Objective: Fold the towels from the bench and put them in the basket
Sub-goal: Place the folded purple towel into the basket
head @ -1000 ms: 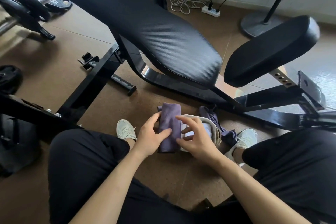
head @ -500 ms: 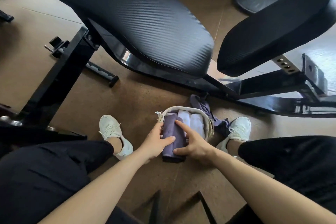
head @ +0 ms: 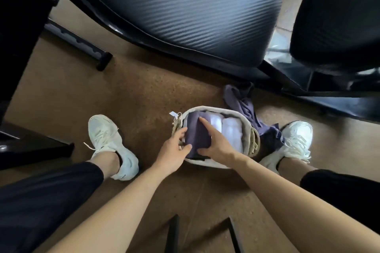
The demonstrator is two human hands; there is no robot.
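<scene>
Head view, lower centre: gripping folded purple towel (head: 198, 135) with left hand (head: 174, 151) and right hand (head: 219, 146), in basket (head: 205, 163) beside white towels (head: 230, 131). Press down evenly, keeping fold tight.

I get soft daylight, probably from the upper right, streaking a sheen across the bench (head: 195, 12) pad. White towels (head: 228, 131) and shoes (head: 296, 137) blow out. Everything is slightly motion-smeared, edges bow outward, and the left side sinks into shadow.
</scene>
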